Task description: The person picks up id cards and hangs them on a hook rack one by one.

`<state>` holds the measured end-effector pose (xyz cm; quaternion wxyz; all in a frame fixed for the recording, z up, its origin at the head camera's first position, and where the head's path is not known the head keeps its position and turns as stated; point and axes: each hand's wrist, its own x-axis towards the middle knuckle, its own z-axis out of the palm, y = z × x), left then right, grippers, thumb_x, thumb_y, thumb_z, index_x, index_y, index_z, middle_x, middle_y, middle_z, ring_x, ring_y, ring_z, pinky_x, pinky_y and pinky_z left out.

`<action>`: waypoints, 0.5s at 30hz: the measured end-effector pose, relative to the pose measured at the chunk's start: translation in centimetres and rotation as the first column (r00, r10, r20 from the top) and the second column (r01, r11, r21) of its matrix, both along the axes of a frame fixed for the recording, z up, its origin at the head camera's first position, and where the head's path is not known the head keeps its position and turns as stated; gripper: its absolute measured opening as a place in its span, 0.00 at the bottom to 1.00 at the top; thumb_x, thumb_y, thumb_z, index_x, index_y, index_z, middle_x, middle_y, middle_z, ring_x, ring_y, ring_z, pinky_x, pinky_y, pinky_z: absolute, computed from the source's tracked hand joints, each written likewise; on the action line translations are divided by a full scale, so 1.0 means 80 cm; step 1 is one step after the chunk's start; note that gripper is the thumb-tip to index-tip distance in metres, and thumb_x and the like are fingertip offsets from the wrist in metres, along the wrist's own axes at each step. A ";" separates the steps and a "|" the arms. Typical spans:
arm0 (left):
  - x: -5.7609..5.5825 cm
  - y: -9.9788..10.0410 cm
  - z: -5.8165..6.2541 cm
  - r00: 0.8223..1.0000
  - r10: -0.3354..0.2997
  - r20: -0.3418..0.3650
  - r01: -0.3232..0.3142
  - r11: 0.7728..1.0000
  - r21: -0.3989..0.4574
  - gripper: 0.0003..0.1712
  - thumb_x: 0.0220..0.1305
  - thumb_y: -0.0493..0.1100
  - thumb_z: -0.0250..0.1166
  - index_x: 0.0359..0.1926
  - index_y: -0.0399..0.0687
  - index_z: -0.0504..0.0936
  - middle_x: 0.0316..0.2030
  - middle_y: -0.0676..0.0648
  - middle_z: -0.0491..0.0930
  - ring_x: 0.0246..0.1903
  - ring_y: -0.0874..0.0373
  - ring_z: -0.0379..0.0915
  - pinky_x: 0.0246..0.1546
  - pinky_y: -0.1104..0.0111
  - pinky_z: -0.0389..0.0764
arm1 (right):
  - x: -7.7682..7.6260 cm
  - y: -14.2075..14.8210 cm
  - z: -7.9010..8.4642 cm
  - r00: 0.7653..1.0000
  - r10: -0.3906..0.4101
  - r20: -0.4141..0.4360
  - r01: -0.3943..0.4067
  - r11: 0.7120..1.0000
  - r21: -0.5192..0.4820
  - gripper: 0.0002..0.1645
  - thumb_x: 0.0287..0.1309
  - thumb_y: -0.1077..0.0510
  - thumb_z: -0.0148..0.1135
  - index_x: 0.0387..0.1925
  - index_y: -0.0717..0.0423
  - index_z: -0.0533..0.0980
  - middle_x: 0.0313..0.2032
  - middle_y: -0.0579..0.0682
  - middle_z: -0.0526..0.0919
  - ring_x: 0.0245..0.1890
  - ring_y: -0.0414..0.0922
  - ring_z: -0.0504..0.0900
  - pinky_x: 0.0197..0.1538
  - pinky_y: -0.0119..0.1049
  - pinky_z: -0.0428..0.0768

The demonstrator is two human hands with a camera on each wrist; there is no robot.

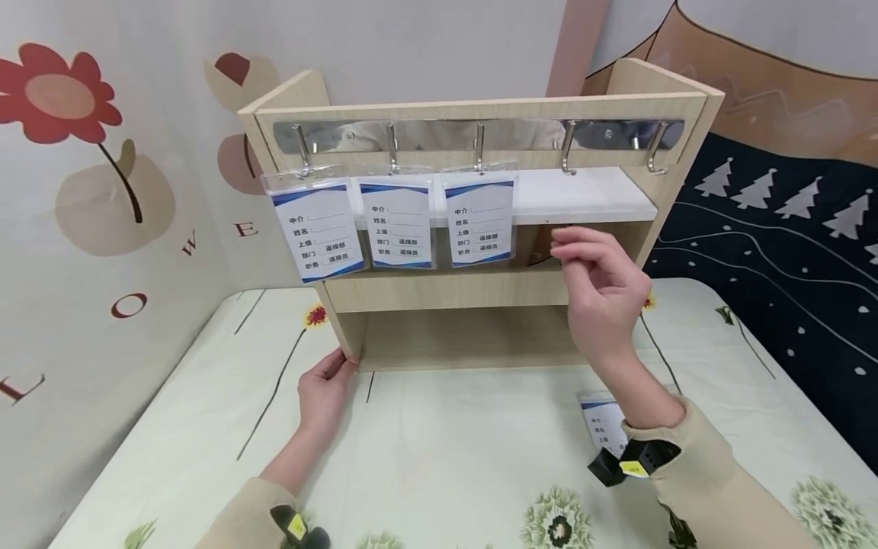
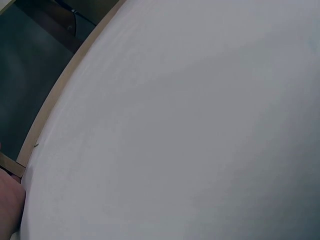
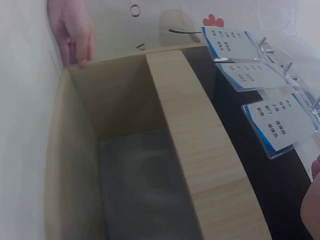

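A small light-wood shelf (image 1: 446,293) stands on the flowered cloth, with a metal strip of several hooks along its top front. Three clear-sleeved name badges hang from the left hooks: a tilted left badge (image 1: 318,232), a middle badge (image 1: 399,225) and a right badge (image 1: 480,225). My left hand (image 1: 324,393) grips the shelf's lower left corner, fingers at the side panel's edge. In front of the shelf's right half my right hand (image 1: 607,293) is raised, fingers loosely bent toward the thumb, nothing visible between them. The two right hooks (image 1: 568,149) carry no badge.
Another name badge (image 1: 604,427) lies on the cloth under my right forearm, partly covered. A white board (image 1: 583,198) spans the shelf's upper level. A patterned wall hanging (image 1: 775,229) rises at the right, and a printed curtain (image 1: 171,152) at the left.
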<state>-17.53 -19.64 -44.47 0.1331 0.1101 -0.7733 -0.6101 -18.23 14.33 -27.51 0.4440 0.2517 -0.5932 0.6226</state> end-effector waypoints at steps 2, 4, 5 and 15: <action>0.000 0.000 0.000 1.000 -0.004 0.006 0.004 1.000 -0.001 0.22 0.74 0.39 0.63 0.66 0.37 0.78 0.60 0.37 0.80 0.54 0.59 0.80 0.45 0.83 0.79 | 0.005 0.007 -0.008 1.000 -0.007 0.008 0.007 1.000 0.022 0.10 0.61 0.78 0.54 0.29 0.77 0.82 0.40 0.52 0.87 0.43 0.48 0.85 0.49 0.31 0.84; 0.001 0.000 0.000 1.000 -0.002 0.011 0.002 1.000 -0.001 0.22 0.74 0.39 0.62 0.66 0.36 0.78 0.60 0.37 0.80 0.55 0.57 0.79 0.45 0.84 0.79 | 0.009 0.015 -0.017 1.000 -0.019 0.025 0.018 0.999 0.046 0.10 0.61 0.77 0.55 0.29 0.76 0.82 0.40 0.51 0.88 0.43 0.47 0.85 0.48 0.30 0.84; 0.001 0.000 0.000 1.000 -0.001 0.012 0.001 1.000 -0.001 0.22 0.74 0.38 0.62 0.66 0.36 0.78 0.60 0.37 0.80 0.56 0.56 0.79 0.45 0.84 0.79 | 0.011 0.020 -0.022 0.999 -0.025 0.036 0.023 0.998 0.056 0.10 0.61 0.77 0.55 0.29 0.76 0.82 0.40 0.51 0.88 0.43 0.46 0.85 0.48 0.29 0.84; 0.002 0.002 0.003 1.000 0.001 0.003 -0.001 1.000 -0.002 0.22 0.74 0.38 0.62 0.65 0.35 0.78 0.59 0.36 0.80 0.48 0.70 0.79 0.45 0.84 0.78 | 0.029 0.072 -0.079 0.967 -0.121 0.223 0.083 0.982 0.171 0.09 0.62 0.80 0.56 0.37 0.76 0.82 0.44 0.44 0.87 0.47 0.39 0.83 0.53 0.24 0.80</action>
